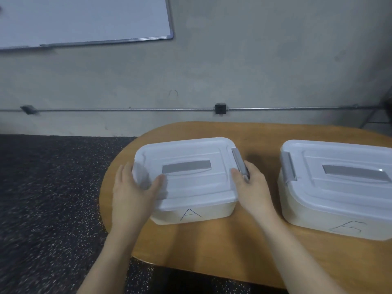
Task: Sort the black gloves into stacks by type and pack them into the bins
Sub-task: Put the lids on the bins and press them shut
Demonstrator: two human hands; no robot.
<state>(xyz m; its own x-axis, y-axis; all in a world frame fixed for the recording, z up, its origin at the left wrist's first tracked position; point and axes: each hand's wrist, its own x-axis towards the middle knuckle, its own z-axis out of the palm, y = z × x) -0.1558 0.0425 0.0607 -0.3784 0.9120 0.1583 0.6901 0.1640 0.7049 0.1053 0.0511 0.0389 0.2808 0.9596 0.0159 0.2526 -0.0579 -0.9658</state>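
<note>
Grey wall [254,60] forms the background, with a whiteboard [84,20] hung at upper left and a thin pipe [127,110] run along it, carrying a small black box [220,108]. Dark speckled floor [46,187] is seen at left. A rounded wooden tabletop [212,247] carries two white bins, both closed with translucent lids.

Bin A [191,211], marked with a hand-drawn "A" on its front wall, is placed near the left end of the tabletop. Bin B [318,217], with a faint letter on its front, is set to the right, apart from bin A and partly cut off by the frame edge.

The left hand [131,192] is laid against the left side of bin A's lid, fingers spread fairly wide, thumb resting on the lid top. The right hand [252,183] is placed at the right side, fingers curled around the grey latch [239,161] there.

No gloves are visible; bin contents are hidden by the lids.
</note>
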